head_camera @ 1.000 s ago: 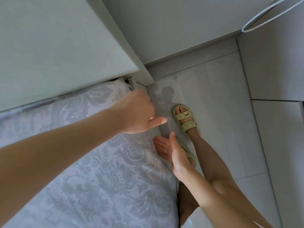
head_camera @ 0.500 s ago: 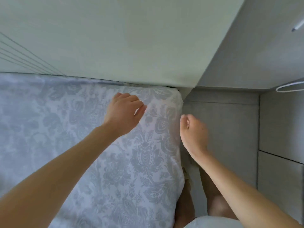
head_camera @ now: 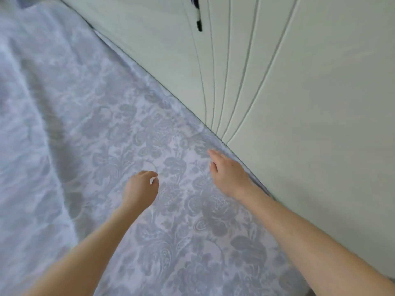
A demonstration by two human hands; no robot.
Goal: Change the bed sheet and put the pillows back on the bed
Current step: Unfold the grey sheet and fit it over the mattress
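A pale grey bed sheet [head_camera: 119,129] with a floral damask pattern covers the bed and fills most of the view. It runs up to a pale green padded headboard [head_camera: 299,92] on the right. My left hand [head_camera: 141,188] hovers over the sheet with its fingers loosely curled and holds nothing. My right hand [head_camera: 229,173] reaches out flat, fingers straight, over the sheet close to the seam where it meets the headboard. No pillows are in view.
The headboard has thin stitched lines that fan upward. A small black and white object [head_camera: 198,19] hangs near the top of it. The sheet looks blurred and rumpled toward the far left.
The view has swung from the bed's corner and floor to along the headboard. Both hands have moved onto the bed top; my right hand has opened out flat.
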